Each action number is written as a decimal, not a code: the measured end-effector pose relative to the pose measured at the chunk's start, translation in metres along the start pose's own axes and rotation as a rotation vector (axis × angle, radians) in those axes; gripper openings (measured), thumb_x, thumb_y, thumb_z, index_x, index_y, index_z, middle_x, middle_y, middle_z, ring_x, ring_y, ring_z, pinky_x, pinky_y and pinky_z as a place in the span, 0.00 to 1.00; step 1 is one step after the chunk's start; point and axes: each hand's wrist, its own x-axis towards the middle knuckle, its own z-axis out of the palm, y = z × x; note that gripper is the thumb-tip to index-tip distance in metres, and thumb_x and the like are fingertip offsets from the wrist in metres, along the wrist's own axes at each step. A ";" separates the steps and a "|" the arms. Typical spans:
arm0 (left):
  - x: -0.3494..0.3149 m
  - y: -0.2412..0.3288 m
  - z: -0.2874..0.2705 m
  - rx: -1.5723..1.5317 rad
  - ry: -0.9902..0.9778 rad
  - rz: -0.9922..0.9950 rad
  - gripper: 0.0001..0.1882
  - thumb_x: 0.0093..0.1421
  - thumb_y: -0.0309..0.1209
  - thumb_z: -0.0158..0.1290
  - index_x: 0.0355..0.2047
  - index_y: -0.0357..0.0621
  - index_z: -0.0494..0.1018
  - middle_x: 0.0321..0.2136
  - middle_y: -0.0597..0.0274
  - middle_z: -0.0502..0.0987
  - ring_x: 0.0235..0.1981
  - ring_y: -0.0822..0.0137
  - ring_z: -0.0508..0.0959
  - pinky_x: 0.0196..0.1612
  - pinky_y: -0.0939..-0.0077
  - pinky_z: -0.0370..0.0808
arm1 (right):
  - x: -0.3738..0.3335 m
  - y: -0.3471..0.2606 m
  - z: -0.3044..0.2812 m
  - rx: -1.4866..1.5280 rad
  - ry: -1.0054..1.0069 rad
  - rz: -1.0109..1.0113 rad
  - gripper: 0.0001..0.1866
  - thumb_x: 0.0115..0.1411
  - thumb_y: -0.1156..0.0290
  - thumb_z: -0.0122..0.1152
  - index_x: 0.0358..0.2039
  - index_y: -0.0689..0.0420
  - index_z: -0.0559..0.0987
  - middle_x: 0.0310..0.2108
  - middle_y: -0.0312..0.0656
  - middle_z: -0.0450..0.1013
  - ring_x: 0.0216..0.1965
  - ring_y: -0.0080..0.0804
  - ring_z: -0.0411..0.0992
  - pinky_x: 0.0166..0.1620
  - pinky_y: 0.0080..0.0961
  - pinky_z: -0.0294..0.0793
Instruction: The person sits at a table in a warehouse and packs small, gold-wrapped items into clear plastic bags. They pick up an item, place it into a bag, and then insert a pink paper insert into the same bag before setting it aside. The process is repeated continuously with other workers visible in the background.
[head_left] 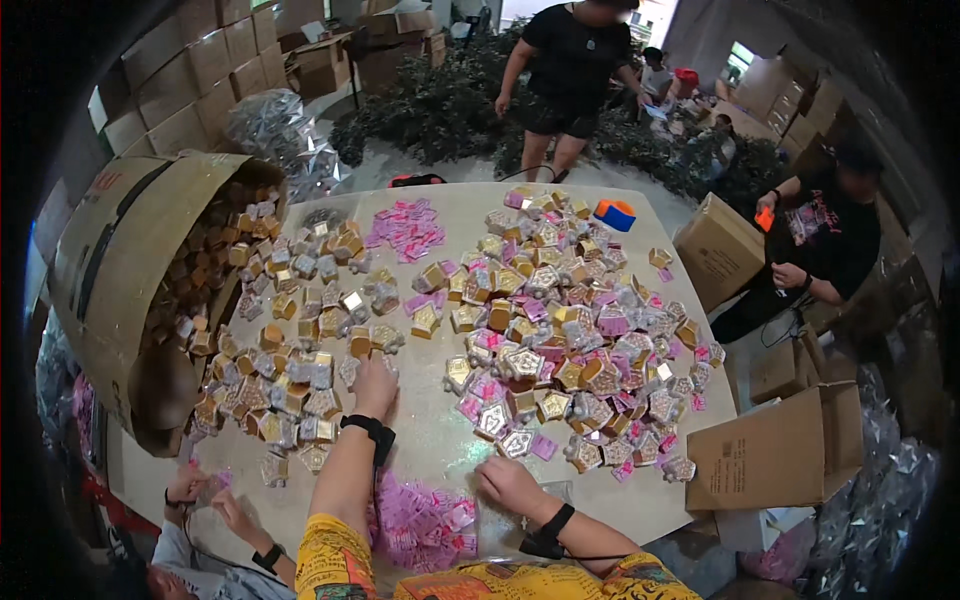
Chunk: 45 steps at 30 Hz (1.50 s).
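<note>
Nearest, a heap of small pink-and-white printed packets (428, 525) lies on the pale tabletop (425, 385), between the person's forearms. The right hand (510, 487) is low beside the heap, fingers loosely bent; whether it has hold of anything, I cannot tell. At lower left, a co-worker's hands (237, 517) are near the table edge.

Farther in, the left hand (375, 388) reaches to a small gold faceted container (360, 341) at the right edge of the left-hand spread of similar pieces; its fingers are mostly hidden, so I cannot tell how far they are closed or whether they grip it. Right of it lies a broad pile of gold containers mixed with pink packets (570, 340).

To the left, a large brown cardboard carton (130, 270) lies tipped, its mouth full of containers. Toward the far edge sit a second pink heap (405, 229) and an orange-and-blue ring (614, 214). Beyond stands a person in black (578, 60).
</note>
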 end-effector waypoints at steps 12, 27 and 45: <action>-0.006 -0.014 0.036 0.158 0.009 0.025 0.26 0.44 0.34 0.62 0.42 0.42 0.66 0.43 0.46 0.67 0.46 0.48 0.69 0.41 0.59 0.74 | -0.023 0.002 0.010 0.073 -0.007 0.128 0.06 0.55 0.71 0.54 0.31 0.60 0.74 0.25 0.47 0.67 0.27 0.45 0.69 0.31 0.35 0.70; -0.164 0.030 -0.044 -1.093 0.003 0.154 0.25 0.47 0.24 0.59 0.46 0.36 0.67 0.41 0.56 0.73 0.43 0.67 0.73 0.42 0.72 0.74 | 0.042 -0.066 -0.059 0.020 0.271 -0.148 0.04 0.50 0.77 0.56 0.29 0.61 0.74 0.25 0.46 0.70 0.27 0.43 0.70 0.29 0.33 0.68; -0.249 0.051 -0.091 -0.775 0.285 0.464 0.26 0.43 0.24 0.61 0.46 0.44 0.69 0.46 0.58 0.69 0.50 0.61 0.68 0.49 0.69 0.68 | 0.020 -0.138 -0.074 -0.341 0.280 -0.375 0.06 0.44 0.80 0.56 0.21 0.60 0.68 0.19 0.44 0.62 0.22 0.42 0.66 0.25 0.35 0.68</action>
